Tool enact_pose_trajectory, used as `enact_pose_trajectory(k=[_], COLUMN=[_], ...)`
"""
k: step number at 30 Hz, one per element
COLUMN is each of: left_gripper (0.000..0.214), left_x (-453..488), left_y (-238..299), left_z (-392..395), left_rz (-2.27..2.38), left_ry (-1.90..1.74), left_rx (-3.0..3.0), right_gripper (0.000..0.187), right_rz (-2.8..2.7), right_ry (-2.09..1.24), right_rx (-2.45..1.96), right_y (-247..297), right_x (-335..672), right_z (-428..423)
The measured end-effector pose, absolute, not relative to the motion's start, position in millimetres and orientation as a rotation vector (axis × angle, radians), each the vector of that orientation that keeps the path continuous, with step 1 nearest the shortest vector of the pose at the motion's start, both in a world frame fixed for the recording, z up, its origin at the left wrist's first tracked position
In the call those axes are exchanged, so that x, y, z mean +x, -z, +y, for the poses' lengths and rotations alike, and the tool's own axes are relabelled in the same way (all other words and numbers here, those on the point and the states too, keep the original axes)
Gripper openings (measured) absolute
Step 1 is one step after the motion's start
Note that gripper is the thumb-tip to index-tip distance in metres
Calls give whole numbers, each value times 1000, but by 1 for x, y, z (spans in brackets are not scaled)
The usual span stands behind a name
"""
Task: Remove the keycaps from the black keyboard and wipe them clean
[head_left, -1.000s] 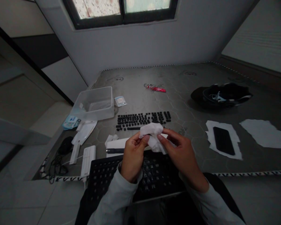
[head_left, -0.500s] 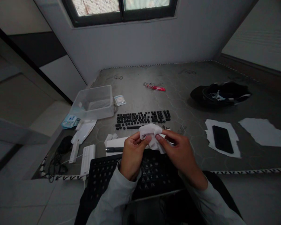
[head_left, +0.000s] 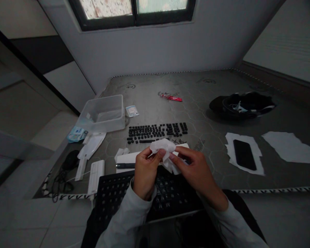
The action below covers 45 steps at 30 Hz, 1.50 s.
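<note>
Between my hands is a crumpled white wipe (head_left: 163,145), pinched from both sides. My left hand (head_left: 147,170) is closed on its left part, thumb on top. My right hand (head_left: 196,168) grips its right part between thumb and fingers, with a loose end hanging down. Whether anything is wrapped inside the wipe is hidden. Below my hands, a black keyboard (head_left: 113,193) with its keycaps off lies across my lap. Beyond them, loose black keycaps (head_left: 147,131) are laid out in rows on the grey mat (head_left: 196,120).
A clear plastic box (head_left: 107,113) stands at left, near a small packet (head_left: 132,111). A power strip (head_left: 96,177), a mouse (head_left: 71,160) and its cable lie at the left front. At right are a phone (head_left: 245,154) on white paper and a black helmet-like item (head_left: 243,106).
Both hands have shifted slightly left and down with the wipe, which is bunched up more. The right fingers have moved closer to the left hand.
</note>
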<state>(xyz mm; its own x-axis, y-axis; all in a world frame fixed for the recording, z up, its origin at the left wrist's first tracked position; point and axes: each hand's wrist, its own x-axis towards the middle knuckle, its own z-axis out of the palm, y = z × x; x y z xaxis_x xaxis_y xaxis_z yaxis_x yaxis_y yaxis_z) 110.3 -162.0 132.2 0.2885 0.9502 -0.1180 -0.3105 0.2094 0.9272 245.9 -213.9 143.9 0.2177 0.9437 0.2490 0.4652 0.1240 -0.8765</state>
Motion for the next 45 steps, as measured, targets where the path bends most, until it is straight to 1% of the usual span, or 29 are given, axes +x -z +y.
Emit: enact_pose_trajectory(k=[4,10,12,17,24,29,33,38,39,42,45], left_gripper=[29,24,25,25,27,28,23,23,23,22,22], left_x=[108,109,110,112,113,115,115,112,112,111,112], left_y=[-133,-134,-137,-141,-138,-135,-137,-139,-140,-140,-139], left_z=[-163,-164,-165,-166,-166,-164,-164,-166,-166,-167,-168], left_rz=[892,877,866,859,814,826,942,999,999,984,981], left_ry=[-1044,-1039,-1034,-1032,-965,-953,-1028,-1027,-1027,-1020,-1026], left_rx=[996,1024,1031,1064,1048,1112,1259,1315,1324,1359,1384], right_gripper=[26,30,31,26,22,23,28,45,44,31,27], right_rz=[-1352,-1312,-1340,-1297,-1153,-1132,-1205,-1226,-1218,-1217,-1200], right_ry=[-718,-796,-778,-694,-706,-714,-769,-769,-774,-808,-755], right_rx=[-1468,-1456,-1502,-1538,-1527,-1529,-1543,-1562,-1549,-1495,-1474], right_y=[-143,-145,-147,-146,-140,-138,-139,-138,-138,-138,-138], right_x=[248,249,248,247,247,247,248,251,252,251,249], right_z=[-214,-215,-215,-214,-214,-214,-216,-220,-220,-218,-215])
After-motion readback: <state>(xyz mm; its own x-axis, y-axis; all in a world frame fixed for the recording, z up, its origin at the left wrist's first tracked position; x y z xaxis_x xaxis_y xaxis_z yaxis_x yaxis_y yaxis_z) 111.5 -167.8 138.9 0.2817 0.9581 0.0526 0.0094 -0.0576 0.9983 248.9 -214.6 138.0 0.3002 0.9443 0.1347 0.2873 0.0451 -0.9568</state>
